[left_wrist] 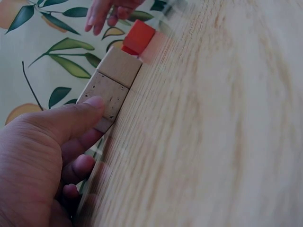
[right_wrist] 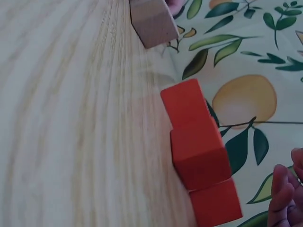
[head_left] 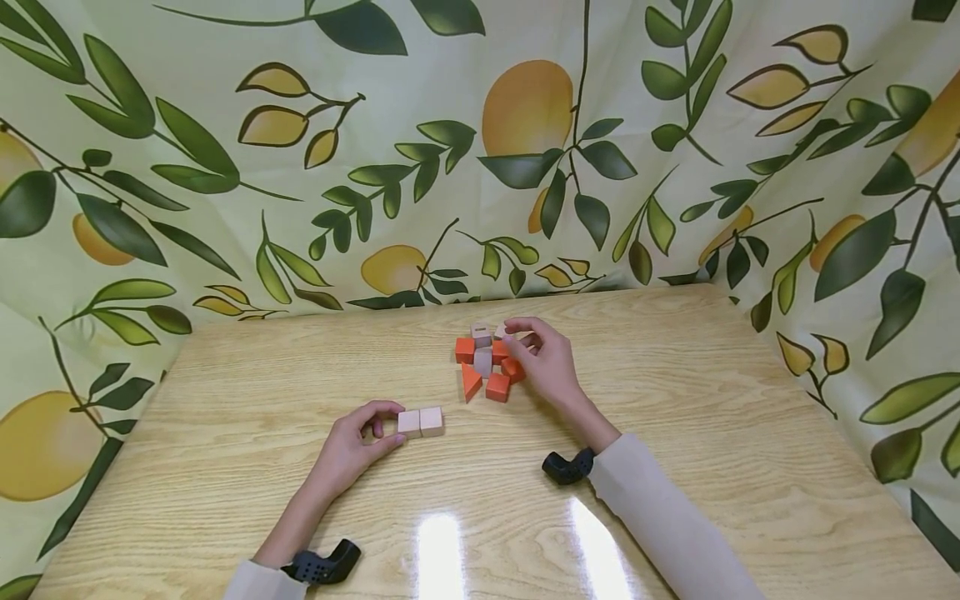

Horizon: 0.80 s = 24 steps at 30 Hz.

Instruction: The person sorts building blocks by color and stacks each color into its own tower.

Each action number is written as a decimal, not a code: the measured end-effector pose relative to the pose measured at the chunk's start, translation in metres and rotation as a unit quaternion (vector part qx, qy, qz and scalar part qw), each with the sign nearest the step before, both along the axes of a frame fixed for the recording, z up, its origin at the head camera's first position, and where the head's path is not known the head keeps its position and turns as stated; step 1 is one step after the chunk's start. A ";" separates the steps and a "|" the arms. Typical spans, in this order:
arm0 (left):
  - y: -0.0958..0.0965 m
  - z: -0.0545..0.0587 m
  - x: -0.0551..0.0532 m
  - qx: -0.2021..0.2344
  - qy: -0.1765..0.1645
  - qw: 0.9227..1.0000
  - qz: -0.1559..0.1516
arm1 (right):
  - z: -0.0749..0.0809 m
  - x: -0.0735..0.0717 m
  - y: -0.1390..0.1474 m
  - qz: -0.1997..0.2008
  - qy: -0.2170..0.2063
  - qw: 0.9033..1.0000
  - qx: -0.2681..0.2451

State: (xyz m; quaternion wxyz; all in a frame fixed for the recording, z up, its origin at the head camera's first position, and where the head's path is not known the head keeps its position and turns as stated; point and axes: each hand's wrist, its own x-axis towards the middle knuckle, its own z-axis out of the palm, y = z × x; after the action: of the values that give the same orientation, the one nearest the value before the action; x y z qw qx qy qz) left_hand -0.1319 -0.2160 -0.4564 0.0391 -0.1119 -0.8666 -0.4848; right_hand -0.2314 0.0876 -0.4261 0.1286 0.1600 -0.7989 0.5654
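In the head view, my left hand [head_left: 356, 443] pinches the left one of two plain wooden cubes [head_left: 431, 422] standing side by side. The left wrist view shows the thumb [left_wrist: 80, 116] on a pitted wooden cube [left_wrist: 106, 94], fingers behind it. My right hand [head_left: 549, 358] is over the far right of a small group of blocks. Its thumb and index finger are at a pale wooden cube [head_left: 501, 332], partly hidden by them. Around it lie several orange-red blocks, including a cube [head_left: 497, 387] and a triangular block [head_left: 471, 382], plus a pale block [head_left: 482, 361].
Another pale block with a dark mark [head_left: 481, 335] sits at the back of the group. The wooden table [head_left: 300, 367] ends at a leaf-and-fruit patterned cloth [head_left: 420, 192] behind and at the sides. Black wrist devices [head_left: 324, 564] are on both forearms.
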 end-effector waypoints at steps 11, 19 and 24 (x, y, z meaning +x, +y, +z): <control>0.001 0.001 0.000 0.000 -0.005 1.000 0.002 | -0.015 -0.014 0.009 -0.038 -0.025 0.999 -0.025; 0.001 0.000 -0.001 0.003 -0.007 1.000 0.000 | -0.027 -0.021 0.015 -0.046 -0.030 0.998 -0.021; 0.000 0.001 -0.001 -0.002 -0.007 1.000 0.002 | -0.035 -0.027 0.017 -0.051 -0.043 0.998 0.000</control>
State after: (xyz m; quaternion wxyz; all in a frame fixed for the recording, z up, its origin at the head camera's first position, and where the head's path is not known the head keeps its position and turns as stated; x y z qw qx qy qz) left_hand -0.1328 -0.2157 -0.4557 0.0342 -0.1067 -0.8678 -0.4840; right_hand -0.2580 0.1043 -0.4607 0.1224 0.0948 -0.8110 0.5642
